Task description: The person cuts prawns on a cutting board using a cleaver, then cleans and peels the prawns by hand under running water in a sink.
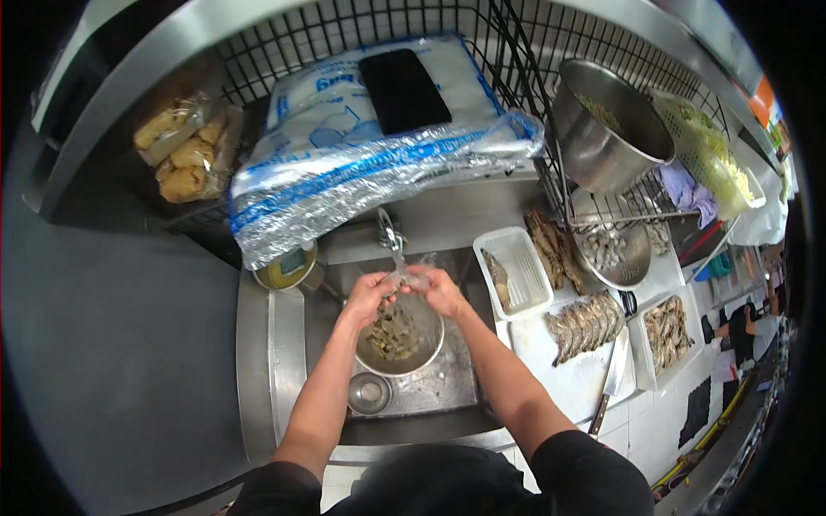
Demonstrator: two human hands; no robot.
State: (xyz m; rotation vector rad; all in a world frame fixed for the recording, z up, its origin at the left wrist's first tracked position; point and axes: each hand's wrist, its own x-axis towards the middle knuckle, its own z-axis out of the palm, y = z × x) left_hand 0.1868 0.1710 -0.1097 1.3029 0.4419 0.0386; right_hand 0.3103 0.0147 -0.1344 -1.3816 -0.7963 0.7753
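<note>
Above a metal bowl (424, 357) in the sink, my left hand (368, 297) and my right hand (440, 291) hold a small, pale, translucent piece (406, 279) between them, just under the tap (389, 232). Fingers of both hands are closed on it; its exact nature is hard to make out. Grey-brown shrimp shells or pieces (394, 334) lie inside the bowl. A small round metal dish (369, 394) sits in the sink at the bowl's lower left.
To the right, a white board (559, 378) bears a row of shrimp (587, 327) and a knife (615, 370). White baskets (538, 288) and a colander (632, 267) stand around it. Above the sink, a wire shelf holds wrapped bags (310, 129), a phone (404, 90) and a pot (607, 163).
</note>
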